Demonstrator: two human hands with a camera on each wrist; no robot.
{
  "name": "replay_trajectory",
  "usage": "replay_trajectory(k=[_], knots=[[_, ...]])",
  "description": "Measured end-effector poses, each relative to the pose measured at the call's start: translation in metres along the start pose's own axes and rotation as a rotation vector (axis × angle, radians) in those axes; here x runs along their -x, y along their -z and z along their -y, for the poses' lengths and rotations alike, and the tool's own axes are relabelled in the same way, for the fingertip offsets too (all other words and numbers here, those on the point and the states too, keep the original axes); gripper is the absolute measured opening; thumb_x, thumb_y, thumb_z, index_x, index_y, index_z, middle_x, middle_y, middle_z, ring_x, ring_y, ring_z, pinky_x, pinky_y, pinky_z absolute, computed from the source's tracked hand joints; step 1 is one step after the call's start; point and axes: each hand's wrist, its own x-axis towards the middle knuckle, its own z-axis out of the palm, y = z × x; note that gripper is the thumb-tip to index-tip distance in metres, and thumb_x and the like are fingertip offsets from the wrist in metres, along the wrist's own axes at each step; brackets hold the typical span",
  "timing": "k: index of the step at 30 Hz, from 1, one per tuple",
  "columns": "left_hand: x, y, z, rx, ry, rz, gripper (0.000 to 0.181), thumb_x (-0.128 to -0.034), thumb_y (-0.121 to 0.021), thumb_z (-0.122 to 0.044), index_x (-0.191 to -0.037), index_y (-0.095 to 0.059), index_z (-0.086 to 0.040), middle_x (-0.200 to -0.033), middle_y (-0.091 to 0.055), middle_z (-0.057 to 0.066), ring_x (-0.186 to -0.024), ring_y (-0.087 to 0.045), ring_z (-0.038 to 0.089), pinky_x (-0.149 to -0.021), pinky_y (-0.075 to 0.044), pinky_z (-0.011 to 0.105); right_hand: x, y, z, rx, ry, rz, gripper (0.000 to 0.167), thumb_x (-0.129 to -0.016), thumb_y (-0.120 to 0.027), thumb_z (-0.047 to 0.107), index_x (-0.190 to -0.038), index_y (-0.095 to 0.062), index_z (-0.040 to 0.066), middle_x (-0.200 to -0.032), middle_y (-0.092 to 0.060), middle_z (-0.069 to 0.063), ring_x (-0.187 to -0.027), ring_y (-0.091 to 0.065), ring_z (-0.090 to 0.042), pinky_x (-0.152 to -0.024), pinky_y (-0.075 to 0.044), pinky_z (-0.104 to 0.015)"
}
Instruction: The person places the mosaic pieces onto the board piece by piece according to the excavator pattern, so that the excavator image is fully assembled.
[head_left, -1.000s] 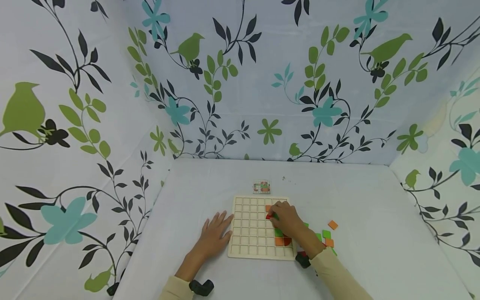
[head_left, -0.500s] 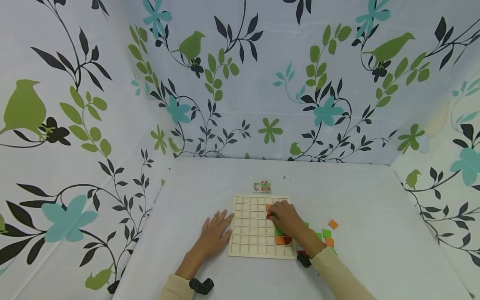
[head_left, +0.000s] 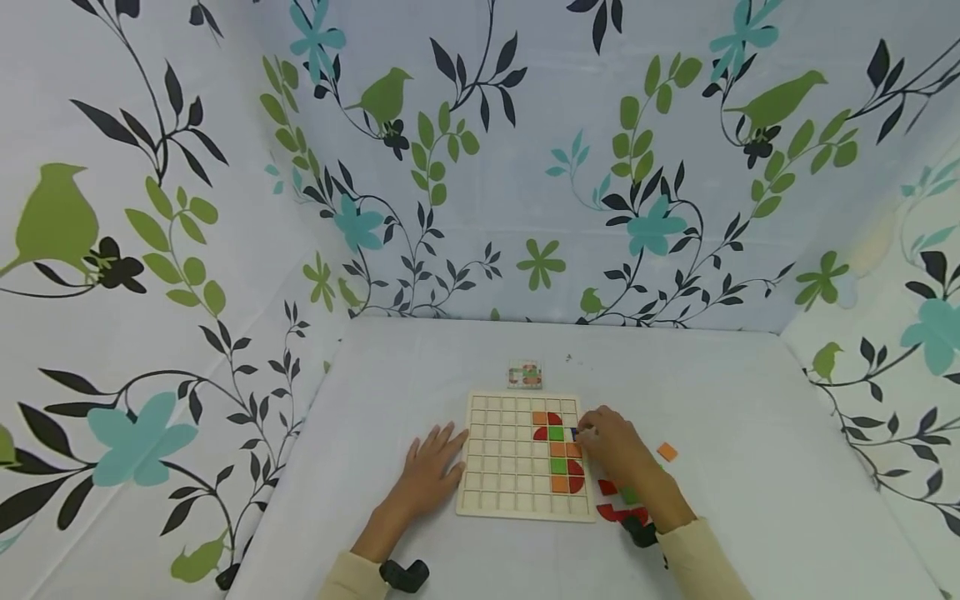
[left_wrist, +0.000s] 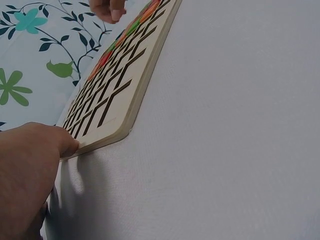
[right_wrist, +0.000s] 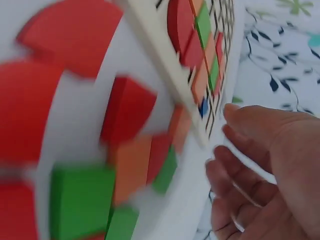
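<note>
A pale wooden grid board [head_left: 495, 467] lies on the white table, with orange, green and red pieces in its right-hand cells. My left hand [head_left: 431, 471] lies flat, fingers spread, its fingertips and thumb touching the board's left edge; the left wrist view shows the thumb [left_wrist: 67, 142] against that edge. By the right edge hovers my right hand [head_left: 618, 446], fingers loosely bent. Nothing shows between those fingers [right_wrist: 250, 122] in the right wrist view. Close to them, a small blue piece [right_wrist: 203, 107] sits in a board cell.
Loose red quarter-round pieces [head_left: 607, 487], green squares [right_wrist: 82, 200] and orange squares [right_wrist: 132, 167] lie right of the board, partly under my right arm. One orange square [head_left: 667, 451] lies farther right. A small pattern card [head_left: 524, 374] is behind the board. Patterned cloth [head_left: 465, 208] surrounds the table.
My right hand has moved right, from over the board's upper cells to its right edge. Red and green pieces it covered now show, and the blue piece appears. The left hand stays put.
</note>
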Motion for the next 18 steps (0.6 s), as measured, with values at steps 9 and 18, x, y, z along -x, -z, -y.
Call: replay_trajectory(k=[9,18], knots=[[-0.001,0.001,0.000,0.005,-0.002,-0.011,0.055,-0.1070,-0.057,-0.028,-0.160,-0.047,-0.018,-0.169,-0.037,0.014,-0.159,-0.027,0.042,-0.123,-0.017,0.073,0.045,0.034,-0.034,0.114,-0.278,-0.114,0.041,-0.098,-0.075,0.030,-0.107,-0.063,-0.008,-0.088,-0.062,-0.019,-0.073,-0.057,-0.028,-0.065,-0.056,-0.044],[-0.001,-0.001,-0.001,0.003,0.013,0.008,0.056,-0.1074,-0.056,-0.029,-0.161,-0.046,-0.018,-0.170,-0.035,0.013,-0.160,-0.025,0.040,-0.124,-0.016,0.072,0.062,0.027,-0.044,0.093,-0.305,-0.039,0.030,-0.096,-0.077,0.020,-0.102,-0.064,-0.007,-0.082,-0.066,-0.014,-0.075,-0.062,-0.028,-0.076,-0.050,-0.057]])
